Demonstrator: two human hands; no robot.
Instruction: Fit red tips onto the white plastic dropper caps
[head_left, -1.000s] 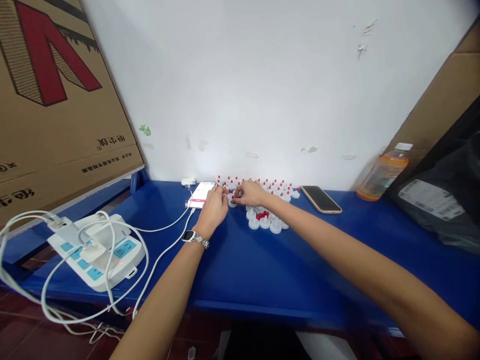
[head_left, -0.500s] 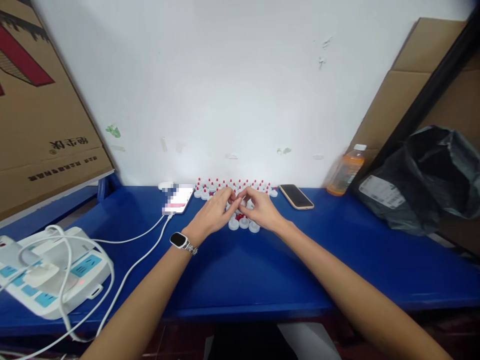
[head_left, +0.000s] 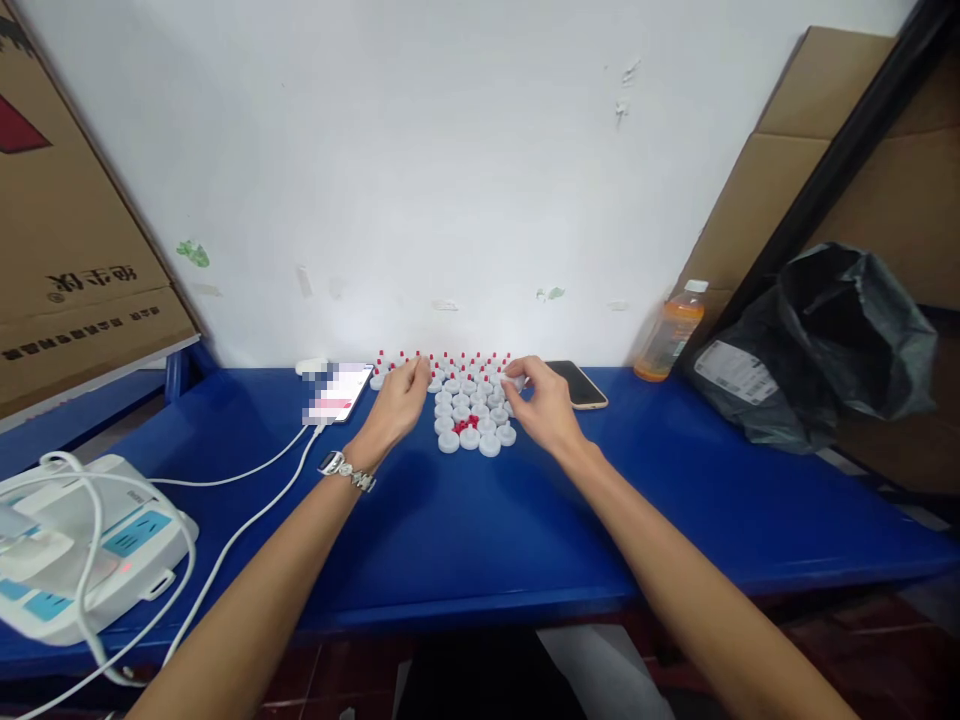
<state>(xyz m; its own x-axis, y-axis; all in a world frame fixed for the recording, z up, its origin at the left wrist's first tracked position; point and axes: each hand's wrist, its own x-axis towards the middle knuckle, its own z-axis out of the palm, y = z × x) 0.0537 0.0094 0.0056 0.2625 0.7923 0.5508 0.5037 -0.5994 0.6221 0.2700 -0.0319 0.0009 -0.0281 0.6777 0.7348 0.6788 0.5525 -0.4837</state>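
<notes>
Several white round caps (head_left: 470,415) lie clustered on the blue table (head_left: 465,530), with a few small red pieces (head_left: 465,425) among them. Behind them, along the wall, stands a row of white caps with red tips (head_left: 450,360). My left hand (head_left: 396,405), with a watch on its wrist, has its fingers curled at the left end of that row; what they pinch is too small to tell. My right hand (head_left: 546,408) is at the cluster's right side, its fingertips closed on a white cap (head_left: 514,380).
A phone on a white cable (head_left: 341,392) lies left of the caps, and a second phone (head_left: 576,384) lies to their right. An orange drink bottle (head_left: 670,335), a black bag (head_left: 817,340) and cardboard (head_left: 780,170) are at the right. A power strip (head_left: 82,540) and a cardboard box (head_left: 67,260) are at the left.
My hands were together over the caps half a second ago; they have now parted, the left to the back row, the right to the cluster's right side. The view has shifted right.
</notes>
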